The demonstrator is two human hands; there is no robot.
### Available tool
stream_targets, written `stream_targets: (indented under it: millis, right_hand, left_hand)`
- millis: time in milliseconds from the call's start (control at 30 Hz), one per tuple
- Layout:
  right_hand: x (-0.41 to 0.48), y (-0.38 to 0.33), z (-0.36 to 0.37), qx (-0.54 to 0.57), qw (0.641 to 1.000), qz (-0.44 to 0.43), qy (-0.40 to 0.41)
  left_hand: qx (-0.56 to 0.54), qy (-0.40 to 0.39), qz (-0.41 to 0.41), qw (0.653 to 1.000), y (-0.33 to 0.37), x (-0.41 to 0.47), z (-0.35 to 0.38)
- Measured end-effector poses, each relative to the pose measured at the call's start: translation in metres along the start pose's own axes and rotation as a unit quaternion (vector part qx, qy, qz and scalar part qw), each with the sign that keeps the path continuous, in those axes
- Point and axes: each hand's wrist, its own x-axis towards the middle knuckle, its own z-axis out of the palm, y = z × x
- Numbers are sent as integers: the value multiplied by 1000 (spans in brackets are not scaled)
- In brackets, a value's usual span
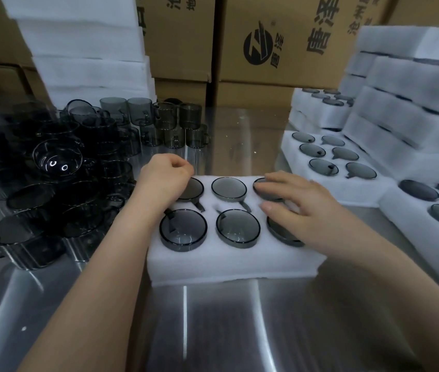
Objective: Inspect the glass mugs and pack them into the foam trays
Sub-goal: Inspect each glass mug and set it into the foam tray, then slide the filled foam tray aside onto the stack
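Currently, the foam tray (229,261) sits on the steel table (213,318) directly before the person, with six smoked glass mugs (237,228) seated in its pockets, two rows of three. The left hand (163,175) is at the tray's far left corner, partly over the back-left mug (193,189). Its fingers are curled under with the thumb against the forefinger, and I cannot tell whether they hold anything. The right hand (299,208) lies palm down over the right column. Its fingers are straight and slightly spread, resting across the back-right mug (269,196), and its palm covers part of the front-right mug (280,232). Loose mugs (52,162) are crowded at the left. Filled trays (333,159) are stacked at the right.
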Motion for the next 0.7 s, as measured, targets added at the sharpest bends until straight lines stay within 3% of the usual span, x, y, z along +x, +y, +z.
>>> stream_targets:
  millis: [67, 233, 333, 467, 567, 700]
  right_hand:
    - [5, -2, -4, 30, 999, -44, 12]
    - [21, -10, -22, -63, 982, -47, -172]
    - [21, -1, -43, -35, 973, -53, -223]
    - [9, 20, -50, -90, 952, -61, -285]
    - [-2, 33, -36, -102, 957, -82, -258]
    - [-16, 51, -18, -11, 980, -128, -153]
  left_hand:
    - [-14, -2, -4, 1000, 0, 0, -1]
    - [-15, -6, -9, 1000, 1, 0, -4]
    - [-19, -11, -14, 1000, 0, 1, -5]
    - [-13, -19, -29, 999, -2, 3, -5]
    - [-2, -26, -38, 999, -3, 5, -7]
    - [-2, -30, -41, 999, -3, 4, -9]
